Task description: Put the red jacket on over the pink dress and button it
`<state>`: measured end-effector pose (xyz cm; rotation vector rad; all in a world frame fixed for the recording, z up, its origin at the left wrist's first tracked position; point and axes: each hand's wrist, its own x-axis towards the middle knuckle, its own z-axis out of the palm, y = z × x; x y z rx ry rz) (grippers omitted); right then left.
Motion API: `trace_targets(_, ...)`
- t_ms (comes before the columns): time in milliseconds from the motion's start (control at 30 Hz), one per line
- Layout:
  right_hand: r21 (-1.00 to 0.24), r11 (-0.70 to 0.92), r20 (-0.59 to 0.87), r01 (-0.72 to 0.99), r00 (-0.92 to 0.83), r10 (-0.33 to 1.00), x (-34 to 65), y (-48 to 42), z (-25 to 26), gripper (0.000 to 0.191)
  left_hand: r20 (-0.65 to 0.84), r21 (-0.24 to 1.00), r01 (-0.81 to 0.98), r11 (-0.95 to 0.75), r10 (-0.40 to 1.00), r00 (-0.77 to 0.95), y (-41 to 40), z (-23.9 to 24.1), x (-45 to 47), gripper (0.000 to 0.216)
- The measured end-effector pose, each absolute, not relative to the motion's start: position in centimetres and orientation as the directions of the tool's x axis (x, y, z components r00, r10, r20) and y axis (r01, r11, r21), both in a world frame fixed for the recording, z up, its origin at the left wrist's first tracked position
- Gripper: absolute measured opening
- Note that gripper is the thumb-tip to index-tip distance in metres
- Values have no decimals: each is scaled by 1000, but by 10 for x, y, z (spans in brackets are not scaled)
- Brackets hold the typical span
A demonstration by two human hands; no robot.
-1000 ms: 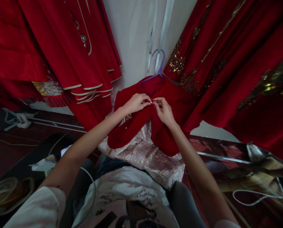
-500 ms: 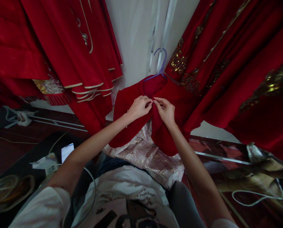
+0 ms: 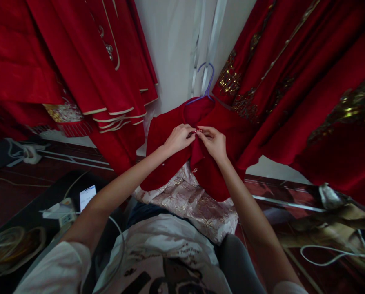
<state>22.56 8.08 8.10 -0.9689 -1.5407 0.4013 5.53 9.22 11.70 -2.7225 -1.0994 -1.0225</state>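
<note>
A short red jacket hangs on a purple hanger in front of me, its neck facing away. At the upper part of its front opening, my left hand and my right hand meet, both pinched closed on a small beaded fastening. The fingertips partly cover it, so I cannot tell whether its halves are joined. Lower on the front edge sits another beaded fastening. Pale pink patterned fabric with a metallic sheen shows beneath the jacket and spreads over my lap.
Red garments with pale edging hang at left, and red garments with gold sequins at right. A lit phone, a power strip and a plastic container lie at lower left. A white cord loop is at lower right.
Both hands stay at the fastening with small finger movements. The jacket's right front edge has shifted, and the lower beaded fastening now shows below the hands.
</note>
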Motion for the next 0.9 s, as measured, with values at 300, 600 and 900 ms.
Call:
trace_targets(300, -802, 520, 561, 293, 73, 824, 225, 86, 82, 25, 607, 132, 574, -808, 524, 598, 95, 120, 51, 19)
trace_targets(600, -755, 581, 634, 304, 116, 764, 205, 72, 56, 46, 718, 454, 391, -800, 589, 372, 97, 103, 56, 28)
trace_targets(900, -925, 263, 280, 273, 27, 960, 246, 39, 40, 37, 737, 622, 501, -602, 665, -116, 83, 43, 15, 33)
